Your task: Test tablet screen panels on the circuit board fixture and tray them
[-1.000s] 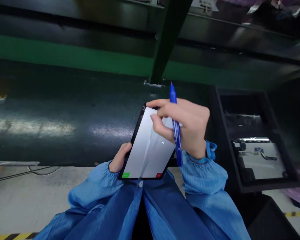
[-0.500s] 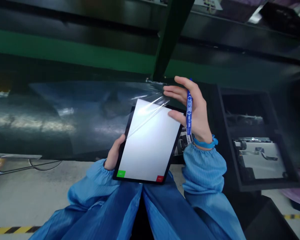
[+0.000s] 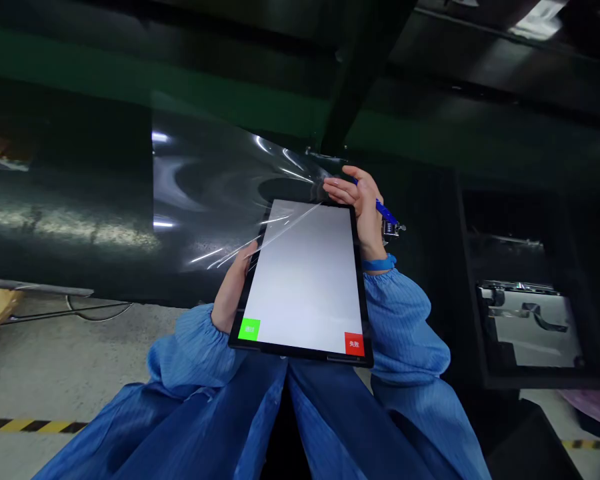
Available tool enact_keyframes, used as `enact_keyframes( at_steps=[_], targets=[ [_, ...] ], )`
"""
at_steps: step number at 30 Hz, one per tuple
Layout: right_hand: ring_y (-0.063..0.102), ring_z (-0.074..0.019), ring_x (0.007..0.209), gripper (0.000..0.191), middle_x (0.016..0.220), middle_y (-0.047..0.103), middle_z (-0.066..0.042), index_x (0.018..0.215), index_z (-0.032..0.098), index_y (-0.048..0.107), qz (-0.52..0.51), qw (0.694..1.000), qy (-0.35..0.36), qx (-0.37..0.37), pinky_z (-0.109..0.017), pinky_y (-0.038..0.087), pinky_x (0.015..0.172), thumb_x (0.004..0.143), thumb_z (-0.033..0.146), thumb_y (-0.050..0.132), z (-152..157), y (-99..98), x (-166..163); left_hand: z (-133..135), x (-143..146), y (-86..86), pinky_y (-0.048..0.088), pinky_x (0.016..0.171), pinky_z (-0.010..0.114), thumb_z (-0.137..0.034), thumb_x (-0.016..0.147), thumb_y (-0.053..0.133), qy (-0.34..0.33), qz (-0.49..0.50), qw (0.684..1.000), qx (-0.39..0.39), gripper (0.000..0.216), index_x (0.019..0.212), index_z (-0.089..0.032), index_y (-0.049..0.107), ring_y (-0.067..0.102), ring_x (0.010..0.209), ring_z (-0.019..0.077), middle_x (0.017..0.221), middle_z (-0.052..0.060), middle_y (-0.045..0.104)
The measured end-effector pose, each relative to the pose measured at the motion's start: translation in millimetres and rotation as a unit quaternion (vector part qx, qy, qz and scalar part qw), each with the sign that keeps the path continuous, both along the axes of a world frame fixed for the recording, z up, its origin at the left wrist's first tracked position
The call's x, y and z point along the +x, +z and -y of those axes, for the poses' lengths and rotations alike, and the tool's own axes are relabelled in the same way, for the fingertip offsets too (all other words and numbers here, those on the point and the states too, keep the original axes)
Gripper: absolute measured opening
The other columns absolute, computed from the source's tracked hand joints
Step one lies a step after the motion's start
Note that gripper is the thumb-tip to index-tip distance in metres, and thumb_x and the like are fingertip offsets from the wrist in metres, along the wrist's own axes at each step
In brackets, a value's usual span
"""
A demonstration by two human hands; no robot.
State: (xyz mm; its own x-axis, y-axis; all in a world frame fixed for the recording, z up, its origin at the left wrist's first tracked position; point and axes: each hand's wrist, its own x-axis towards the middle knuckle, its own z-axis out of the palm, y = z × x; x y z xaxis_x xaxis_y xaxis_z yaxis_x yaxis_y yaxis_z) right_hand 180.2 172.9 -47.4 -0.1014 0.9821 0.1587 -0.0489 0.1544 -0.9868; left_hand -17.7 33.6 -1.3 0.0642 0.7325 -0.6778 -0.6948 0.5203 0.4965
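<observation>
A dark-framed tablet [image 3: 303, 280] is tilted above my lap. Its lit screen is plain white, with a green box at the lower left and a red box at the lower right. My left hand [image 3: 231, 293] grips its left edge, thumb along the frame. A sheet of clear film [image 3: 205, 173] stretches off to the left and overlaps the screen's upper left part. My right hand [image 3: 367, 217] is at the upper right corner, with the film's gathered end at its fingertips. A blue pen [image 3: 387, 212] is tucked in that same hand, partly hidden by the fingers.
A dark mat [image 3: 80, 200] covers the bench to the left. On the right, a black frame-like tray [image 3: 485, 333] holds a silver metal part [image 3: 530, 333]. Behind the right wrist sits a small labelled part [image 3: 391, 229]. A dark green post [image 3: 350, 100] rises at the back.
My right hand has turned, its thumb lifting off the screen, and the pen now slants. The film's left end has swung up and rightward. The tablet sits straighter in view.
</observation>
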Motion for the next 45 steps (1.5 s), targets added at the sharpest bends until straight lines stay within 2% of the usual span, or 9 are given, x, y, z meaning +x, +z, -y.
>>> enact_keyframes(
  at_steps=[5,21,29,32,36,38,41,43,45],
  targets=[
    [0.074,-0.0200,0.103,0.038,0.103,0.078,-0.003,0.114,0.023,0.058,-0.027,0.999,-0.001,-0.030,-0.044,0.055,0.103,0.098,0.056,0.046,0.7,-4.1,-2.6,-2.8,-1.0,3.8,0.062,0.078,0.039,-0.041,0.094,0.052,-0.026,0.036,0.997,-0.058,0.039,0.112,-0.013,0.072,0.075,0.087,0.0294,0.086,0.010,0.077],
    [0.074,-0.0215,0.101,0.040,0.098,0.077,-0.004,0.108,0.021,0.061,-0.031,0.997,-0.012,-0.070,-0.044,0.055,0.103,0.093,0.057,0.053,2.0,-4.8,-5.7,-3.8,-8.5,-2.7,0.060,0.086,0.035,-0.040,0.096,0.052,-0.053,0.112,0.990,-0.066,0.036,0.113,-0.015,0.072,0.075,0.092,0.0253,0.088,0.007,0.077],
    [0.072,-0.0216,0.088,0.047,0.093,0.075,-0.001,0.111,0.028,0.056,0.011,1.000,-0.009,0.028,-0.046,0.058,0.093,0.092,0.068,0.040,0.7,0.5,7.1,-8.5,-13.1,-22.3,0.062,0.075,0.029,-0.036,0.099,0.047,0.003,0.039,0.998,-0.046,0.035,0.098,-0.015,0.075,0.076,0.088,0.0236,0.076,0.005,0.076],
    [0.068,-0.0204,0.079,0.044,0.095,0.073,-0.002,0.107,0.031,0.051,0.067,0.989,-0.098,0.090,-0.043,0.059,0.082,0.094,0.070,0.035,7.8,13.1,13.0,-4.4,-14.0,-29.0,0.061,0.077,0.031,-0.039,0.100,0.046,0.010,0.034,0.999,-0.013,0.037,0.099,-0.017,0.076,0.075,0.095,0.0260,0.078,0.004,0.077],
    [0.069,-0.0236,0.092,0.029,0.115,0.068,-0.005,0.114,0.033,0.048,0.137,0.943,-0.201,0.226,-0.042,0.059,0.085,0.098,0.057,0.041,34.0,46.6,13.2,0.4,-13.7,-30.3,0.062,0.076,0.033,-0.045,0.095,0.052,0.007,0.028,0.999,0.027,0.039,0.092,-0.015,0.076,0.075,0.093,0.0287,0.082,0.008,0.078],
    [0.069,-0.0253,0.103,0.027,0.121,0.067,-0.004,0.118,0.034,0.051,0.185,0.937,-0.136,0.265,-0.044,0.059,0.092,0.096,0.051,0.051,51.6,64.8,7.9,1.3,-12.8,-29.1,0.062,0.082,0.036,-0.047,0.094,0.053,0.006,0.031,0.998,0.054,0.040,0.096,-0.015,0.076,0.074,0.098,0.0300,0.094,0.010,0.079],
    [0.059,-0.0325,0.129,0.052,0.139,0.061,-0.005,0.130,0.031,0.055,0.338,0.891,0.093,0.288,-0.056,0.048,0.112,0.085,0.050,0.071,75.8,78.9,-6.2,1.7,-11.1,-28.3,0.059,0.092,0.039,-0.046,0.094,0.053,0.009,0.014,0.996,0.087,0.040,0.104,-0.014,0.075,0.072,0.107,0.0317,0.106,0.010,0.078],
    [0.040,-0.0385,0.146,0.075,0.153,0.050,-0.009,0.140,0.027,0.050,0.423,0.835,0.202,0.288,-0.065,0.033,0.120,0.076,0.051,0.081,87.8,74.9,-16.4,2.3,-11.0,-29.3,0.058,0.094,0.039,-0.044,0.094,0.053,0.010,-0.005,0.995,0.102,0.039,0.107,-0.014,0.075,0.071,0.110,0.0317,0.108,0.010,0.078],
    [0.028,-0.0396,0.152,0.080,0.160,0.040,-0.011,0.143,0.026,0.048,0.464,0.807,0.229,0.285,-0.069,0.026,0.122,0.075,0.048,0.083,96.8,62.8,-23.7,3.5,-11.8,-31.2,0.058,0.093,0.040,-0.044,0.093,0.055,0.005,-0.019,0.994,0.105,0.038,0.111,-0.016,0.074,0.071,0.110,0.0318,0.110,0.009,0.077]
  ],
)
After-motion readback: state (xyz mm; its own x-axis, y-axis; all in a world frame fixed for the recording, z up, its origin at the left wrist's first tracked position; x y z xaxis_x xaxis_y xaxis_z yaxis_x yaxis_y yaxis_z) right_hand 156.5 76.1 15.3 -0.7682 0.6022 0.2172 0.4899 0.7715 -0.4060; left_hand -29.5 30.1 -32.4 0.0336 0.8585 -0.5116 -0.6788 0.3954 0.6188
